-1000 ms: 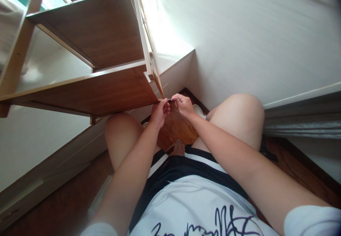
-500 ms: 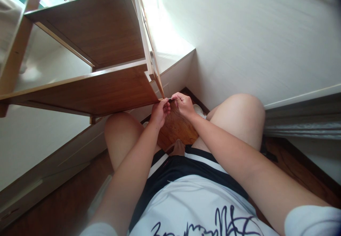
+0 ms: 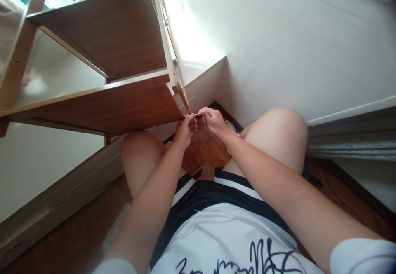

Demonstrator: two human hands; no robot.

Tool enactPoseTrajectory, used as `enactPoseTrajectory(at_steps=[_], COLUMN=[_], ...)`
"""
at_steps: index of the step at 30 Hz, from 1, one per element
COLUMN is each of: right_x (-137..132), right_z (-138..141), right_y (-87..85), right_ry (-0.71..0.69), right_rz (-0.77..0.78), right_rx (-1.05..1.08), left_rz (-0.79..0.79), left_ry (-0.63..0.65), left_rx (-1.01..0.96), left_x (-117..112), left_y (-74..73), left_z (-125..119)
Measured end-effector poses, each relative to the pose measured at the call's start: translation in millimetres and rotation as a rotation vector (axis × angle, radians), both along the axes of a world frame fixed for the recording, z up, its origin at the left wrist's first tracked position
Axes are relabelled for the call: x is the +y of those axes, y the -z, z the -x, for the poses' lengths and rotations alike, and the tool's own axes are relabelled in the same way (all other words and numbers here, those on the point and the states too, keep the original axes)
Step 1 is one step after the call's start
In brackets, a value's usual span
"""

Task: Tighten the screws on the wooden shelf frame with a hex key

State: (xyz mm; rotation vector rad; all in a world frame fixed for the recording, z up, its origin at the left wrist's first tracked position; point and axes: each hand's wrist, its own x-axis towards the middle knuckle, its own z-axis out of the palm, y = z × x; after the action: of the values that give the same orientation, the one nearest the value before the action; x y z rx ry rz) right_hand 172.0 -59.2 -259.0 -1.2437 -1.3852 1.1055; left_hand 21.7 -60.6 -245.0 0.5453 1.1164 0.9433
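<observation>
A wooden shelf unit (image 3: 133,105) leans in from the upper left, its brown boards held between lighter wooden side frames. At its near lower right corner, my right hand (image 3: 213,120) is closed in a pinch on a thin metal rod (image 3: 198,115), whose exact kind is too small to tell. My left hand (image 3: 186,130) meets it from the left, fingers curled and pinched where the rod reaches the corner. Whether the left fingers grip the rod, the wood or both is hidden.
My bare knees stand on both sides of the hands, above a brown wooden floor (image 3: 206,148). A white wall (image 3: 293,47) rises at the right, with a white ledge (image 3: 204,66) behind the shelf unit. Grey fabric-like folds (image 3: 352,148) lie at the far right.
</observation>
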Motion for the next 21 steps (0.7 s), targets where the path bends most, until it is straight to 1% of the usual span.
enactPoseTrajectory(at_steps=[11, 21], right_x=[9.9, 12.1], right_z=[2.8, 3.5], right_y=[9.4, 3.8], right_ry=[-0.067, -0.056], right_rz=[0.146, 0.193], right_rx=[0.176, 0.225], left_rz=[0.012, 0.022], left_ry=[0.022, 0.041], left_rx=[-0.004, -0.013], left_x=[0.0, 0.3], left_y=[0.3, 0.9], left_z=[0.6, 1.8])
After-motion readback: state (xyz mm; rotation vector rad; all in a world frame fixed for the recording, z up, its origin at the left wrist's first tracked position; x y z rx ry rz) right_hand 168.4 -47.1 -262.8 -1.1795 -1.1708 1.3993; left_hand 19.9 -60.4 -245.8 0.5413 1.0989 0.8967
